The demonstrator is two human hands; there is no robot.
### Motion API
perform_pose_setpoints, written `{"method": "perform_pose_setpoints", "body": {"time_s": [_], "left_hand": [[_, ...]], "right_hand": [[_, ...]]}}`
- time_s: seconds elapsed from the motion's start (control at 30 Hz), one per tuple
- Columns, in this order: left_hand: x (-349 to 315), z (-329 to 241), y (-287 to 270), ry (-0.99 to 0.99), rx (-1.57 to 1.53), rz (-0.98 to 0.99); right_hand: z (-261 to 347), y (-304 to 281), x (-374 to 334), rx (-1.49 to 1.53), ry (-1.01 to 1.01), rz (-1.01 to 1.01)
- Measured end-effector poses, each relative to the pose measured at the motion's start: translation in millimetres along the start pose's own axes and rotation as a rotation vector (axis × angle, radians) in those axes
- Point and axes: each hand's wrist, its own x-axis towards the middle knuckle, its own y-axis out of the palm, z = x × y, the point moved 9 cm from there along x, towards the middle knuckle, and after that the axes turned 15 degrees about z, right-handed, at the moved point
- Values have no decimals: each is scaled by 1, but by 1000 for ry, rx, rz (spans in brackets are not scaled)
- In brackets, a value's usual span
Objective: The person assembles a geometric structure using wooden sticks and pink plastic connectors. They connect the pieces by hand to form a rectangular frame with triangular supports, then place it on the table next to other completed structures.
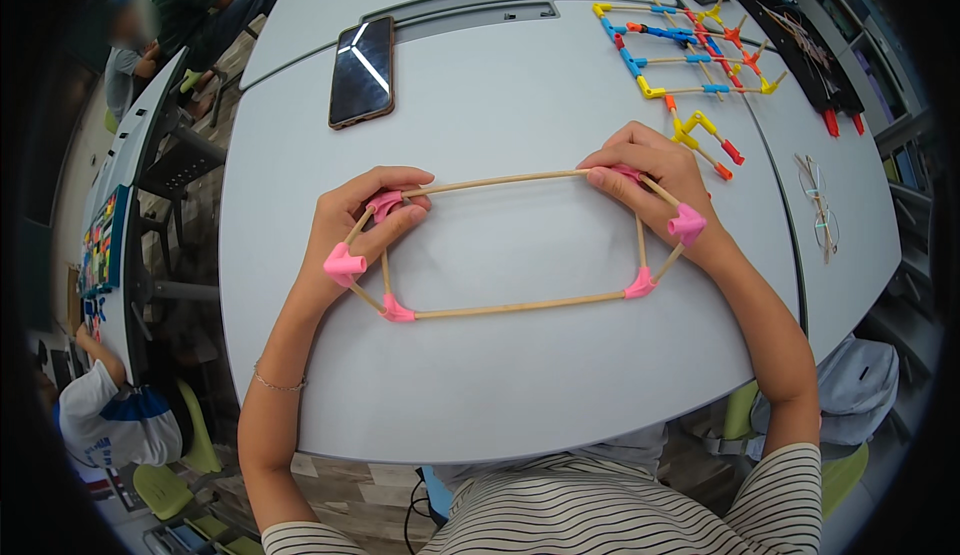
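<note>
Between my hands is a frame of wooden sticks (520,307) joined by pink plastic connectors (398,309), with a long stick along the far side and another along the near side. My left hand (352,217) pinches the connector at the frame's far left corner between thumb and fingers. At the far right corner, my right hand (655,180) grips another pink connector, its fingers partly hiding it. Short sticks form a small loop at each end, with a pink connector (686,225) beside my right wrist and another (344,265) beside my left wrist.
A dark phone (362,73) lies at the back left of the white table (500,385). Back right stands a coloured stick-and-connector structure (690,60), with a smaller yellow and red piece (705,135) nearer. Thin sticks (820,210) lie far right. People sit at the left.
</note>
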Motion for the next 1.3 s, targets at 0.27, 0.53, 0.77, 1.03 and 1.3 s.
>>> {"method": "perform_pose_setpoints", "body": {"time_s": [0.27, 0.53, 0.77, 1.03, 1.3], "left_hand": [[1, 5, 2, -13, -72, -5], [1, 5, 1, -13, -13, -35], [-1, 3, -6, 19, 46, -101], [-2, 5, -9, -9, 41, -138], [-2, 3, -6, 26, 55, -106]], "right_hand": [[-1, -1, -3, 65, -46, -30], [7, 1, -3, -57, -87, -20], [-5, -8, -1, 97, 20, 35], [-20, -6, -4, 199, 167, 150], [-12, 0, -3, 220, 117, 151]]}}
